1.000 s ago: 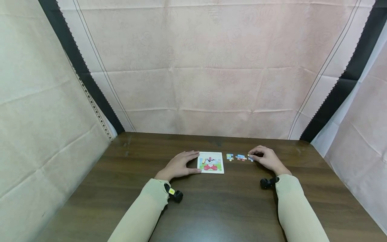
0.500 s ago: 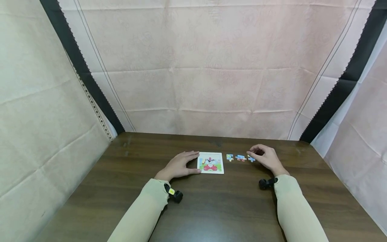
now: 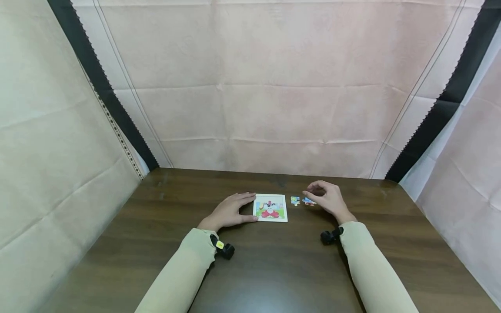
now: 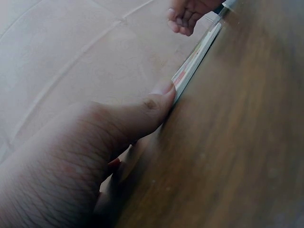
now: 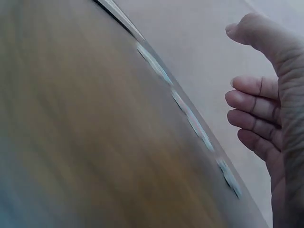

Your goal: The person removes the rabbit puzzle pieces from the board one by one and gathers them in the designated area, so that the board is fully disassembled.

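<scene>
Both hands were loose: the left hand spread, fingers nearly straight, at the board, the right hand raised, its fingers bent and apart from the thumb, nothing seen between them. At far left hung a cream cloth beside a black strip. Next came the pale left sleeve, with a small black camera and a yellow tag near its cuff. Beyond it, the left thumb touched the near left corner of the board, with fingertips at the far left corner. White-rimmed, the board lay flat on the brown table, showing a picture of a red and white cartoon animal. Just right of it lay a first piece, then a middle piece near the right thumb; whether they touched could not be told. A last piece showed only from the right wrist, edge-on and blurred. Farther right came a second camera, then the right sleeve.
</scene>
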The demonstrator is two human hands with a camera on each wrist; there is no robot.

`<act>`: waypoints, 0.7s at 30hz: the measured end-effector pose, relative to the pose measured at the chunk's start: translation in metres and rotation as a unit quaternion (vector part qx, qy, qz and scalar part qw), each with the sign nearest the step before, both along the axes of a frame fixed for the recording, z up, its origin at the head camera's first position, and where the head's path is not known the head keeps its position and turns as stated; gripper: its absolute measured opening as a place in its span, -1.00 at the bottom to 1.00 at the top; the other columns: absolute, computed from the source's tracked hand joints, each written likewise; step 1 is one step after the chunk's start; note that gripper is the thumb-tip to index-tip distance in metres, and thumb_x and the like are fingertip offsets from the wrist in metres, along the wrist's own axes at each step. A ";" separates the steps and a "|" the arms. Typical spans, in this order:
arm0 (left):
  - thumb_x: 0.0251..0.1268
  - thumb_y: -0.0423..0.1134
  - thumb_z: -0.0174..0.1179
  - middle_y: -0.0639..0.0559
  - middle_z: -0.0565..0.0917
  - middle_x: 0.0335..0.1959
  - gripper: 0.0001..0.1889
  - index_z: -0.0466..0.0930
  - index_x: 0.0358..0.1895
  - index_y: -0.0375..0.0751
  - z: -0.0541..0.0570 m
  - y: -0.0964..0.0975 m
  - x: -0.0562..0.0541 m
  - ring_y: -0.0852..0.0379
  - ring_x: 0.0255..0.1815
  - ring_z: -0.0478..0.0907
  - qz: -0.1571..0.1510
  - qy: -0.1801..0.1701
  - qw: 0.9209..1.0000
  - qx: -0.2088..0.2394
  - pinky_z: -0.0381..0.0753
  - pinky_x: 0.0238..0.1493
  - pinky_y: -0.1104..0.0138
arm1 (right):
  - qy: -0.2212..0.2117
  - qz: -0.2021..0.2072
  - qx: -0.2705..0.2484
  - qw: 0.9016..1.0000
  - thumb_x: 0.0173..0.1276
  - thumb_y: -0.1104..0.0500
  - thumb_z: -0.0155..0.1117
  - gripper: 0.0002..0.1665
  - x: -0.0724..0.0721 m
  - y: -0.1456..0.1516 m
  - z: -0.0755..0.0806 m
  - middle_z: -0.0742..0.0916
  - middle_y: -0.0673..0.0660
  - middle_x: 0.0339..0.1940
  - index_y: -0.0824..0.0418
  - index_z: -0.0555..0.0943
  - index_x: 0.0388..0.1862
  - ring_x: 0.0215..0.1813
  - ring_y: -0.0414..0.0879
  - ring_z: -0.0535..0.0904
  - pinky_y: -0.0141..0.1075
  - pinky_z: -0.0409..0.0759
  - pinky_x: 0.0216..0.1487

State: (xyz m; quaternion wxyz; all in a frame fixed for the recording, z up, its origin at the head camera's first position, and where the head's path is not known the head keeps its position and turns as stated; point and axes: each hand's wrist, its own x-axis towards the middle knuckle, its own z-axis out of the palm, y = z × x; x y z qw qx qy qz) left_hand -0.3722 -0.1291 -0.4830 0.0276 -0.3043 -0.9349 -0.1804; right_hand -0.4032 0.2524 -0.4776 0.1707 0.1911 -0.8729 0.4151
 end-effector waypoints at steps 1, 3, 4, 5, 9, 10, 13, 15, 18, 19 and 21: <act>0.21 0.49 0.13 0.10 0.25 0.56 -0.06 0.26 0.56 0.06 0.000 -0.001 -0.001 0.08 0.58 0.12 0.000 0.004 1.000 -0.001 0.02 0.56 0.08 | -0.001 0.009 -0.002 1.000 0.27 -0.22 0.46 -0.60 -0.001 -0.005 0.001 0.77 -0.04 -0.20 0.04 0.71 -0.14 -0.13 -0.11 0.73 -0.22 0.72 -0.17; 0.21 0.51 0.11 0.12 0.24 0.57 -0.06 0.24 0.57 0.07 0.000 -0.001 -0.002 0.10 0.58 0.11 -0.001 0.007 1.000 -0.008 0.01 0.57 0.09 | -0.001 0.027 -0.004 1.000 0.27 -0.19 0.47 -0.63 -0.001 -0.016 0.002 0.77 -0.03 -0.21 0.04 0.71 -0.15 -0.13 -0.10 0.73 -0.23 0.71 -0.20; 0.21 0.51 0.11 0.11 0.24 0.57 -0.06 0.24 0.57 0.07 0.000 -0.001 -0.002 0.10 0.58 0.11 -0.003 0.007 1.000 -0.009 0.01 0.57 0.09 | 0.000 0.035 -0.002 0.999 0.27 -0.17 0.48 -0.64 -0.002 -0.022 0.003 0.77 -0.04 -0.21 0.04 0.71 -0.16 -0.14 -0.11 0.73 -0.24 0.71 -0.21; 0.21 0.50 0.11 0.11 0.25 0.56 -0.06 0.25 0.56 0.06 0.000 -0.001 -0.003 0.10 0.58 0.11 -0.005 0.007 1.000 -0.008 0.02 0.57 0.08 | 0.001 0.042 -0.001 0.999 0.27 -0.15 0.49 -0.66 -0.002 -0.028 0.003 0.77 -0.04 -0.22 0.05 0.71 -0.16 -0.15 -0.12 0.73 -0.23 0.71 -0.21; 0.21 0.50 0.12 0.09 0.26 0.56 -0.06 0.26 0.56 0.06 -0.002 -0.003 -0.002 0.09 0.58 0.13 -0.005 0.007 1.000 -0.003 0.03 0.56 0.06 | 0.009 0.075 0.017 0.997 0.29 -0.06 0.49 -0.72 -0.006 -0.061 0.000 0.76 -0.08 -0.25 0.07 0.73 -0.15 -0.18 -0.17 0.69 -0.19 0.68 -0.09; 0.20 0.50 0.12 0.09 0.27 0.56 -0.07 0.27 0.55 0.06 -0.002 -0.003 -0.002 0.08 0.57 0.13 -0.005 0.006 1.000 0.001 0.03 0.56 0.06 | 0.011 0.083 0.022 0.996 0.30 -0.05 0.48 -0.73 -0.007 -0.070 -0.001 0.76 -0.09 -0.25 0.08 0.73 -0.15 -0.19 -0.18 0.68 -0.17 0.67 -0.11; 0.19 0.53 0.10 0.09 0.26 0.56 -0.05 0.26 0.56 0.07 -0.004 -0.003 -0.002 0.09 0.58 0.12 -0.002 0.000 1.000 0.004 0.02 0.56 0.05 | -0.004 0.131 0.032 0.991 0.37 -0.02 0.42 -0.73 -0.008 -0.096 -0.004 0.75 -0.09 -0.19 0.11 0.73 -0.09 -0.13 -0.19 0.67 -0.17 0.67 -0.04; 0.19 0.54 0.08 0.10 0.25 0.56 -0.05 0.26 0.56 0.09 -0.005 -0.003 -0.001 0.10 0.58 0.12 -0.001 -0.004 1.000 0.004 0.01 0.56 0.06 | -0.009 0.165 0.046 0.985 0.41 -0.01 0.38 -0.71 -0.009 -0.111 -0.005 0.74 -0.07 -0.15 0.14 0.72 -0.04 -0.11 -0.19 0.66 -0.19 0.68 -0.02; 0.19 0.54 0.07 0.10 0.25 0.56 -0.05 0.24 0.57 0.10 -0.005 -0.002 -0.002 0.10 0.58 0.11 -0.001 -0.007 1.000 0.007 0.01 0.56 0.04 | -0.006 0.202 0.075 0.977 0.43 -0.01 0.35 -0.69 -0.007 -0.126 -0.006 0.72 -0.05 -0.12 0.15 0.69 0.00 -0.08 -0.19 0.66 -0.23 0.68 -0.01; 0.19 0.55 0.07 0.10 0.24 0.57 -0.05 0.24 0.57 0.11 -0.005 -0.002 -0.002 0.10 0.58 0.11 -0.001 -0.007 1.000 0.007 0.01 0.56 0.04 | 0.001 0.204 0.086 0.975 0.42 -0.02 0.36 -0.68 -0.006 -0.128 -0.005 0.72 -0.05 -0.12 0.14 0.69 0.01 -0.09 -0.20 0.65 -0.24 0.68 -0.05; 0.19 0.54 0.07 0.10 0.24 0.57 -0.05 0.23 0.57 0.11 -0.002 -0.002 -0.002 0.10 0.58 0.11 -0.002 -0.007 1.000 0.009 0.00 0.56 0.03 | 0.008 0.206 0.097 0.974 0.39 -0.02 0.39 -0.67 -0.004 -0.131 -0.003 0.71 -0.02 -0.12 0.15 0.69 0.00 -0.11 -0.18 0.64 -0.24 0.69 -0.10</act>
